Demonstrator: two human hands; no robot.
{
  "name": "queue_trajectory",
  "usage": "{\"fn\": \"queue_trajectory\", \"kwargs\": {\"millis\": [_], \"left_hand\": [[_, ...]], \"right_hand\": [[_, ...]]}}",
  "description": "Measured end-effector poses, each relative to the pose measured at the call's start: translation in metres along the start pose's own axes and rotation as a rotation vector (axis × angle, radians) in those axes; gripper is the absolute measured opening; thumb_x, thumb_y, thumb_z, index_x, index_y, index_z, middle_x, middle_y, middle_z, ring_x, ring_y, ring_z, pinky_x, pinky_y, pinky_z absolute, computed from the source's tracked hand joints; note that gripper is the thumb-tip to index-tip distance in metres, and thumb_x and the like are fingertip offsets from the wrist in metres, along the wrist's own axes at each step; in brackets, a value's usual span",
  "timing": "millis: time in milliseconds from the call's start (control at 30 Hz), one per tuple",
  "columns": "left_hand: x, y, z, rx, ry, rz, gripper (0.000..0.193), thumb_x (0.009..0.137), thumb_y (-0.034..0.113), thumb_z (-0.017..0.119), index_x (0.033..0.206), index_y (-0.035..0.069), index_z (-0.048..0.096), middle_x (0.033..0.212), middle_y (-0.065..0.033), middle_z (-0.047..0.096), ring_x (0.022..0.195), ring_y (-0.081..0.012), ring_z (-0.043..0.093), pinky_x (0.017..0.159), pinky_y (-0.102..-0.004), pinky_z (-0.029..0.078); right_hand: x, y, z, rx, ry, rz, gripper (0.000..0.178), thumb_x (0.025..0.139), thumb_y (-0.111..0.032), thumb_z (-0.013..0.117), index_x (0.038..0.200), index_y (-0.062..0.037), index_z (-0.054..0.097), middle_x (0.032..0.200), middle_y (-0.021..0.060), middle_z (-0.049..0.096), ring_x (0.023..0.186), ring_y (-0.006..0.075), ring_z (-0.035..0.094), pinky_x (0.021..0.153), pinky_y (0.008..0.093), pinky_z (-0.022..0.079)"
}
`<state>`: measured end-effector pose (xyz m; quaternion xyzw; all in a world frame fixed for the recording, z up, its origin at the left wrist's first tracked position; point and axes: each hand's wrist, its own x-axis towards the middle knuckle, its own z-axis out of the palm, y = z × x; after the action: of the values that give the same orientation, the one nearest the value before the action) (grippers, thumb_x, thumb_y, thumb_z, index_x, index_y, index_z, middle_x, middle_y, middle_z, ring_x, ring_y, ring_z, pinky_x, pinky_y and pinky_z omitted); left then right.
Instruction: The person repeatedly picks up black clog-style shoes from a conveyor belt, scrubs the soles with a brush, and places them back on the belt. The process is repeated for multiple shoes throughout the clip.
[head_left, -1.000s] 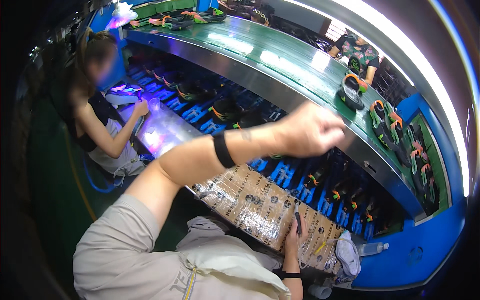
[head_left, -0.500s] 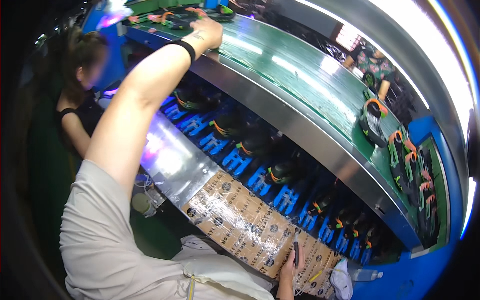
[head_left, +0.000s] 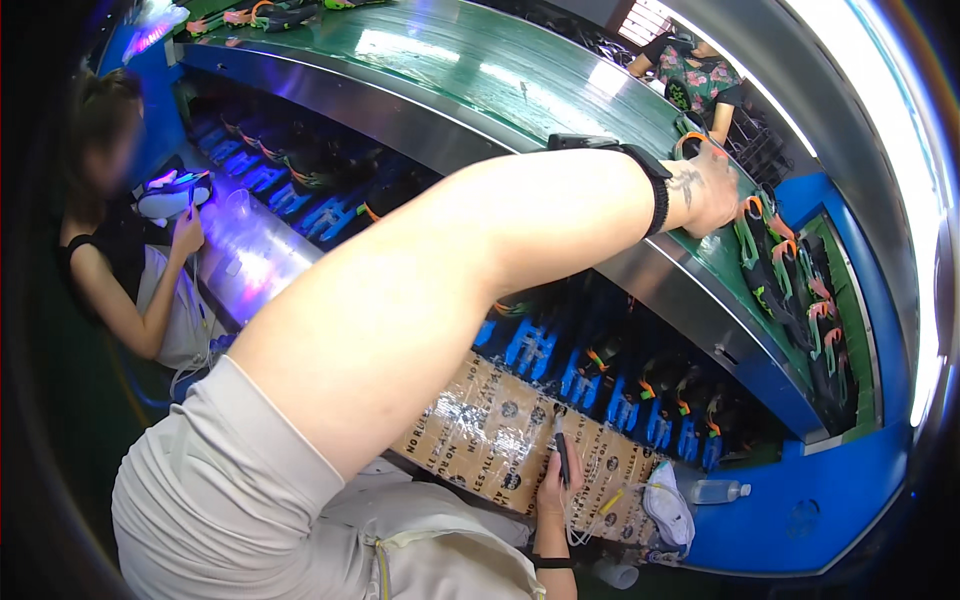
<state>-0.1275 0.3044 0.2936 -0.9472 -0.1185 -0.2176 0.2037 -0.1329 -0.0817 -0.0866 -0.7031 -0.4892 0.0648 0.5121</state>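
My left arm stretches across the picture to the green conveyor belt at the upper right. There my left hand lies over a black shoe upper with an orange and green edge, covering most of it. Its fingers are blurred and partly hidden, so their grip does not show. Low in the view, my right hand is closed around a pen-shaped tool with a black handle and pale tip, and a thin white cord trails below it. The tool is above the cardboard-covered, tape-wrapped bench.
Several shoes crowd the belt's right end by a blue housing. Blue holders line the space under the belt. A white cloth-like item and clear bottle lie at right. One co-worker sits left, another stands across.
My left hand has swung from the shoes at the belt's far left to the single shoe at its right. My right hand still holds the tool. The view has shifted.
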Motion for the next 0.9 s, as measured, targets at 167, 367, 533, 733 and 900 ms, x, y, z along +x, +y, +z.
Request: {"fn": "queue_trajectory", "kwargs": {"millis": [167,367,533,733,900], "left_hand": [[-0.027,0.006,-0.023,0.020,-0.154,-0.109,0.043,0.090,0.028,0.070,0.124,0.002,0.077,0.132,-0.0250,0.067,0.131,-0.0401,0.063,0.107,-0.0665,0.045],[-0.128,-0.046,-0.089,-0.476,-0.143,-0.186,0.091,0.088,0.052,0.080,0.153,-0.006,0.052,0.146,-0.0322,0.061,0.139,-0.0443,0.059,0.116,-0.0566,0.046],[-0.219,-0.228,-0.054,0.023,-0.289,-0.709,0.101,0.091,0.054,0.078,0.167,0.002,0.036,0.157,-0.0301,0.054,0.147,-0.0443,0.053,0.121,-0.0571,0.044],[-0.381,-0.369,-0.061,0.577,-0.258,-1.429,0.071,0.096,0.034,0.064,0.159,0.006,0.048,0.149,-0.0307,0.061,0.140,-0.0482,0.060,0.114,-0.0689,0.044],[-0.487,-0.484,-0.040,0.356,-0.294,-1.210,0.076,0.094,0.052,0.062,0.137,-0.011,0.061,0.130,-0.0390,0.069,0.124,-0.0522,0.067,0.108,-0.0532,0.053]], "right_hand": [[0.000,0.005,-0.002,0.002,-0.010,-0.045,0.037,0.102,-0.010,0.065,0.135,0.0064,0.070,0.111,0.0212,0.073,0.100,0.0339,0.070,0.091,0.0416,0.054],[0.003,-0.001,-0.001,0.002,-0.048,-0.013,0.037,0.105,-0.011,0.063,0.136,0.0077,0.069,0.114,0.0214,0.071,0.101,0.0350,0.069,0.092,0.0423,0.054],[-0.004,0.000,-0.001,-0.022,-0.006,0.041,0.038,0.106,-0.014,0.062,0.136,0.0086,0.068,0.114,0.0222,0.071,0.102,0.0367,0.068,0.092,0.0450,0.053],[-0.007,-0.003,-0.003,-0.068,-0.028,0.109,0.040,0.106,-0.016,0.063,0.134,0.0117,0.068,0.118,0.0222,0.072,0.107,0.0345,0.069,0.096,0.0456,0.053],[-0.001,0.006,0.000,-0.097,-0.057,0.087,0.042,0.105,-0.018,0.063,0.133,0.0118,0.068,0.114,0.0232,0.072,0.104,0.0358,0.069,0.094,0.0456,0.053]]}}
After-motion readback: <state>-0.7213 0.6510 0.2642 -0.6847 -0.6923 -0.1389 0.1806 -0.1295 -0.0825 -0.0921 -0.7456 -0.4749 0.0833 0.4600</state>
